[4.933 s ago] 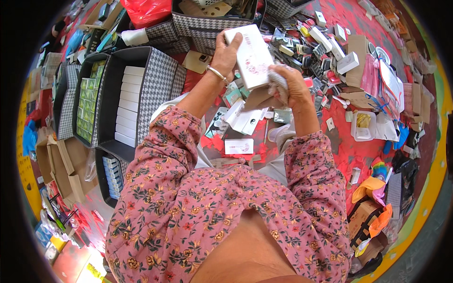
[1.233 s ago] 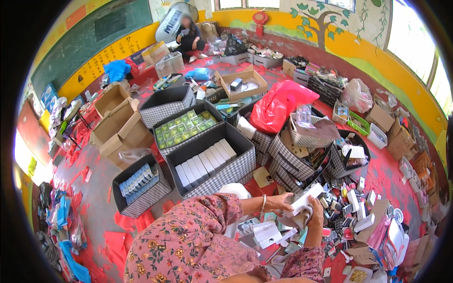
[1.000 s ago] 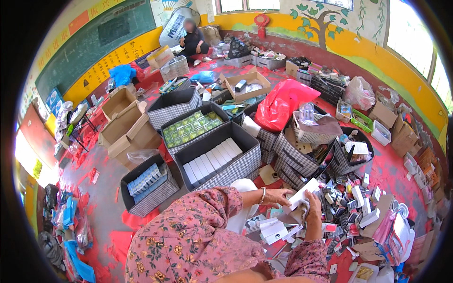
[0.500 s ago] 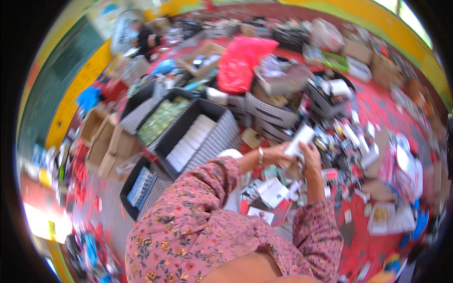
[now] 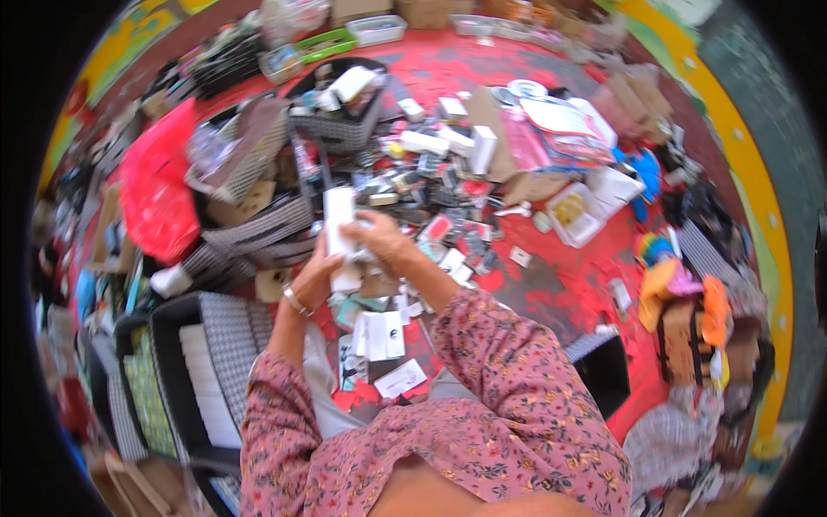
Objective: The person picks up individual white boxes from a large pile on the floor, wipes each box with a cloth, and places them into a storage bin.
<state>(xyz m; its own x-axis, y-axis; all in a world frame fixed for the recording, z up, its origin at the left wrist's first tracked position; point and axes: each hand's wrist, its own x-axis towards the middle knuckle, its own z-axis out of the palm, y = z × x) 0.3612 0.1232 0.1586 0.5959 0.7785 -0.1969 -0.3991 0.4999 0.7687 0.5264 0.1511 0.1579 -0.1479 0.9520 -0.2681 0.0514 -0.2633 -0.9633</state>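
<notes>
A long white box [image 5: 339, 211] stands tilted upward between my hands, over a heap of small goods. My left hand [image 5: 312, 277], a bracelet at its wrist, is closed around the box's lower part. My right hand [image 5: 388, 243] closes on its right side, fingers bent against it; something small and pale by these fingers is too blurred to name. Below lie opened white cartons [image 5: 377, 336] and a white card [image 5: 400, 377] between my legs. Just beyond my hands spreads the pile of small boxes and dark pieces [image 5: 422, 183].
To the left are a pink-red plastic bag [image 5: 159, 185], patterned fabric bins [image 5: 233, 332] and a bin of white boxes [image 5: 207, 388]. A dark bin [image 5: 351, 129] stands beyond the pile. At right lie a clear tray [image 5: 575, 215], stacked packs [image 5: 560, 129] and a black box [image 5: 605, 375].
My view has swung to the right, so the bins now sit at the left. The white box stays in both hands and stands more upright.
</notes>
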